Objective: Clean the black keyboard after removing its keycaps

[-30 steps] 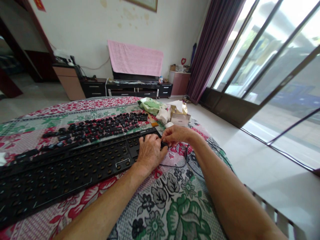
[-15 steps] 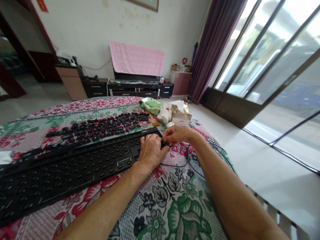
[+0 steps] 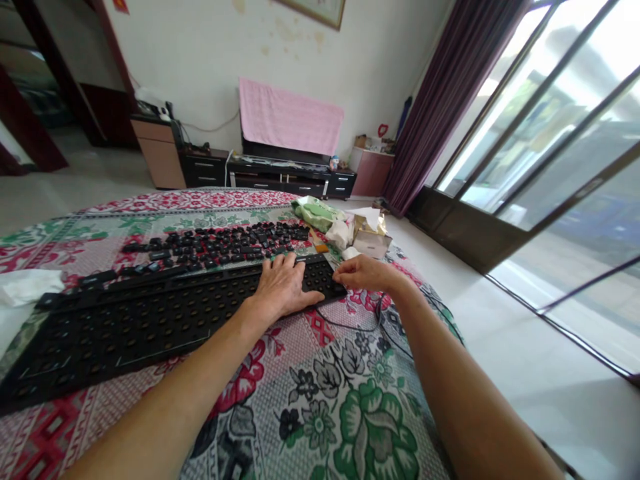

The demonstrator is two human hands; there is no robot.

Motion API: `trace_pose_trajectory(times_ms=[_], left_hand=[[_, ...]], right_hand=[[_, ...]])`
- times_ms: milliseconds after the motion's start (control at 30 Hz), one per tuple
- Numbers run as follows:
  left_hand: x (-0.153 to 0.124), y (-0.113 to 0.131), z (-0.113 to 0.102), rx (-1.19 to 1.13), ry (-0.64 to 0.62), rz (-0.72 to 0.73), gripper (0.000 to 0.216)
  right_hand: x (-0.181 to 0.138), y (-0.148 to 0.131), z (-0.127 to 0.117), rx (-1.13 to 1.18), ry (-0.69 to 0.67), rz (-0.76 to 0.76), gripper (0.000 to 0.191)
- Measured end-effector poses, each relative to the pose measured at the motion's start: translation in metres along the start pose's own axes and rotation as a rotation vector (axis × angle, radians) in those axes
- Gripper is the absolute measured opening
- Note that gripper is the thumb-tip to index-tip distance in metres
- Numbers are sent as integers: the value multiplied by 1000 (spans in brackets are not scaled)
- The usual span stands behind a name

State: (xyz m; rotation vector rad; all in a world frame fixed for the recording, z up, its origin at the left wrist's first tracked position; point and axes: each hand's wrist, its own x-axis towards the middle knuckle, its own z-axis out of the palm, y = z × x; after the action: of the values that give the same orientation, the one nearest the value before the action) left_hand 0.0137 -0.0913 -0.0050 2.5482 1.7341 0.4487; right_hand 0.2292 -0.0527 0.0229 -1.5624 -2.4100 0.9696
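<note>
A black keyboard (image 3: 150, 323) with its keycaps off lies at a slant across the tablecloth, rows of bare key sockets showing. My left hand (image 3: 281, 285) rests on its right part, palm down, with the fingers and thumb apart. At the keyboard's right end is my right hand (image 3: 363, 275), thumb and fingers pinched together at the edge. Whatever is in that pinch is too small or hidden to make out. Many loose black keycaps (image 3: 200, 248) lie in a spread heap behind the keyboard. A thin dark cable (image 3: 350, 327) curves over the cloth below my right hand.
Behind my right hand are a tissue box (image 3: 373, 241), crumpled white tissue (image 3: 340, 233), a green packet (image 3: 316, 213) and a small orange-yellow piece (image 3: 319, 245). More white tissue (image 3: 31, 287) lies at the left. The patterned tablecloth (image 3: 320, 427) covers the table.
My left hand has moved left along the keyboard and spread flat, away from the right hand. The keyboard's right part shows more now. The camera view has shifted slightly left.
</note>
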Motion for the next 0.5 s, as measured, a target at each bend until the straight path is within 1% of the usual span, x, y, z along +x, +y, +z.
trace_pose_trajectory(times_ms=[100, 200, 400, 500], left_hand=[[-3, 0, 2, -15, 37, 9, 64], [-6, 0, 5, -48, 70, 12, 63], [-7, -3, 10, -77, 111, 14, 62], [-6, -5, 9, -92, 86, 22, 73]], right_hand=[[-6, -4, 5, -123, 88, -30, 22], [-8, -8, 10, -161, 152, -49, 23], [-6, -20, 15, -286, 209, -38, 23], [-5, -27, 19, -328, 210, -5, 22]])
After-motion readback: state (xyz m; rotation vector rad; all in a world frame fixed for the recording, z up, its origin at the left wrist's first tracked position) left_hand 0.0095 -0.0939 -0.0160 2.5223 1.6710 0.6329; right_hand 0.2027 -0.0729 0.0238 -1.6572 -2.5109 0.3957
